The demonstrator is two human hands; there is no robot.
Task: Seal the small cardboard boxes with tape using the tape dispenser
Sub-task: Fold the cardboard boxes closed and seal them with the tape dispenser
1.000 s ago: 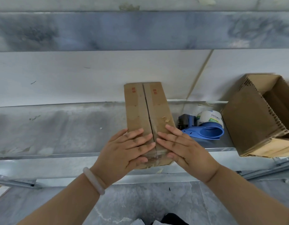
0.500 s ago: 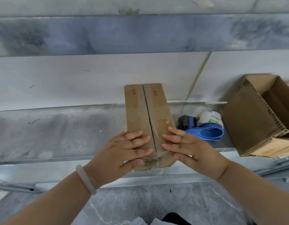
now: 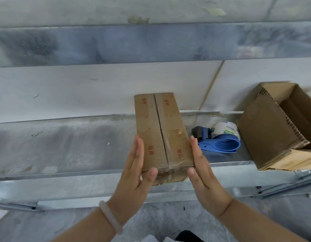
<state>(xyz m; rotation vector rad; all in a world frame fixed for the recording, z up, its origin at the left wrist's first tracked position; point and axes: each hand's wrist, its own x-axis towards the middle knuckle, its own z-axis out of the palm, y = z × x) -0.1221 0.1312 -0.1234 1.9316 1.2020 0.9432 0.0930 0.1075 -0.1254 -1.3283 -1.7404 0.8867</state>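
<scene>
The small cardboard box (image 3: 160, 137) lies lengthwise on the metal worktop (image 3: 63, 145), flanked by the left hand (image 3: 133, 175) and right hand (image 3: 205, 177), whose straight, unclenched fingers (image 3: 138, 151) lie flat against its long sides with thumbs on its near end, the blue tape dispenser (image 3: 219, 144) just to its right.

On the counter (image 3: 63, 147) the small box (image 3: 161, 135) sits between the left hand (image 3: 135, 175) and right hand (image 3: 202, 173), the tape dispenser (image 3: 219, 142) just to its right, an open carton (image 3: 266, 130) farther right.

Tape dispenser (image 3: 219, 141) (right) crowds box (image 3: 161, 135); left open.
</scene>
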